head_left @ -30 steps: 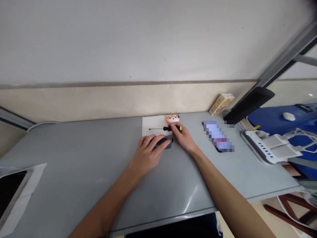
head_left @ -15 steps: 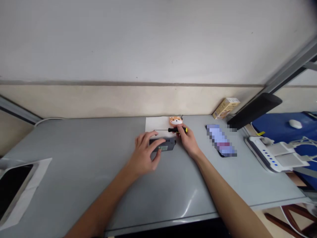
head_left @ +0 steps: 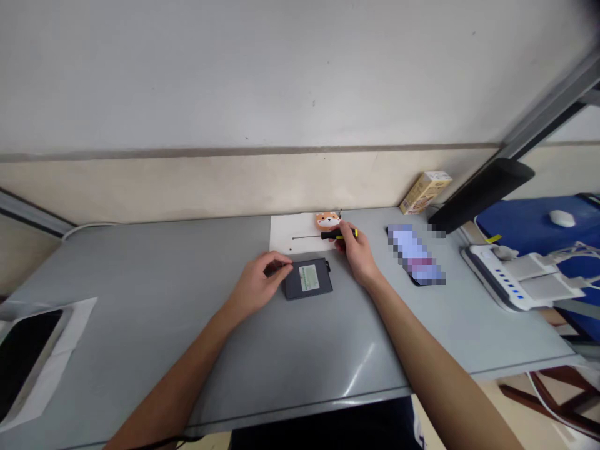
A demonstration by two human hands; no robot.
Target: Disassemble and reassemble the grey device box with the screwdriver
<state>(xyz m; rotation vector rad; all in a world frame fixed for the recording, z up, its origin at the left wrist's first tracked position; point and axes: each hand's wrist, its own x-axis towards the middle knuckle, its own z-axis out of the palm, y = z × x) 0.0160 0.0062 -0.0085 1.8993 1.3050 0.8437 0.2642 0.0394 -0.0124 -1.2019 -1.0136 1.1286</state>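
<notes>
A dark flat box with a pale label lies label-up on the grey table. My left hand is closed at its far left corner, thumb and forefinger pinched there; the other fingers are partly hidden. My right hand holds a black-and-yellow screwdriver by its handle. The thin shaft points left over a white paper sheet, with a small dark bit at its tip. Another small dark piece rests on the sheet. Just behind the handle sits an orange-and-white animal-face item.
A phone with a blurred screen lies to the right. Beyond it are a white power strip with plugs, a small carton and a black cylinder. A black-screened device is on paper at far left.
The box has gone from standing tilted to lying with its label up. My left hand's spread fingers have drawn into a pinch at its corner. My right hand keeps the screwdriver.
</notes>
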